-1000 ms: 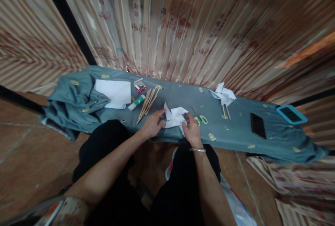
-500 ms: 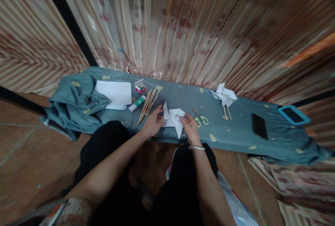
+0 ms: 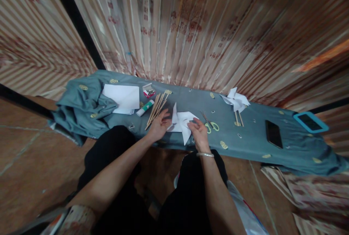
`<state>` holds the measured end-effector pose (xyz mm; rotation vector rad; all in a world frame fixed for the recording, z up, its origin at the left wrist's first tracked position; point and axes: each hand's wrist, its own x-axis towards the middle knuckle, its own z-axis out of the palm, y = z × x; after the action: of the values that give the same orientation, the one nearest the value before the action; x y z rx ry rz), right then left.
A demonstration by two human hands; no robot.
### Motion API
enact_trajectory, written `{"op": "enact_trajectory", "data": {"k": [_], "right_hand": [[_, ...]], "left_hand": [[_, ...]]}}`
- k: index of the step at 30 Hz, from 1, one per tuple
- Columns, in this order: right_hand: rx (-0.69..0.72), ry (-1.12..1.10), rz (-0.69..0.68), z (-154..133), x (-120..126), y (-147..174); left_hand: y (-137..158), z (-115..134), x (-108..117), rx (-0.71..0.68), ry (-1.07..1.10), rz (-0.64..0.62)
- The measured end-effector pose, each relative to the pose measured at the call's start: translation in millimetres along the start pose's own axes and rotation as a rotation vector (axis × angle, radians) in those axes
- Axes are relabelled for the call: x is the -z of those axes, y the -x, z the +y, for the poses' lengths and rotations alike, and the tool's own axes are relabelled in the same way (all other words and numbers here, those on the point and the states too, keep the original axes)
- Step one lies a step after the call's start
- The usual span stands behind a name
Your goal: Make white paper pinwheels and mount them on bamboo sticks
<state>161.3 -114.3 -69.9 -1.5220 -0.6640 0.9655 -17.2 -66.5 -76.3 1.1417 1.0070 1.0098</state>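
Note:
A white paper pinwheel [image 3: 183, 124] lies on the cloth in front of me, its blades partly folded up. At its left edge my left hand [image 3: 159, 125] is open, fingers apart, close to the upright blade; I cannot tell whether it touches the paper. Thumb and fingertips of my right hand [image 3: 199, 131] are closed on the pinwheel's right side. Just beyond the right hand lie scissors [image 3: 210, 124] with pale green handles. Several wooden sticks [image 3: 156, 109] rest beside my left hand.
A glue stick [image 3: 145, 108], an open small box [image 3: 148, 91] of metal pieces and white paper sheets [image 3: 124, 97] lie left. Rightward are finished-looking pinwheels [image 3: 236, 100] on sticks, a dark phone [image 3: 273, 134] and a blue-framed tablet [image 3: 311, 122]. A patterned curtain [image 3: 188, 28] hangs behind.
The left fingers have spread slightly away from the upright blade. My right hand stays at the pinwheel's right side. The whole view has shifted a little.

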Motion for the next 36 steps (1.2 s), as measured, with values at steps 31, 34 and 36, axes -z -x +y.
{"op": "enact_trajectory", "data": {"k": [31,34,36], "right_hand": [[0.136,-0.251,-0.091,-23,5,13],[0.130,-0.258,-0.095,-24,6,13],[0.110,-0.271,-0.111,-25,5,14]], "left_hand": [[16,44,-12,0.158,0.192,-0.185],[18,48,-12,0.147,0.192,-0.224],[19,51,-13,0.153,0.193,-0.244]]}}
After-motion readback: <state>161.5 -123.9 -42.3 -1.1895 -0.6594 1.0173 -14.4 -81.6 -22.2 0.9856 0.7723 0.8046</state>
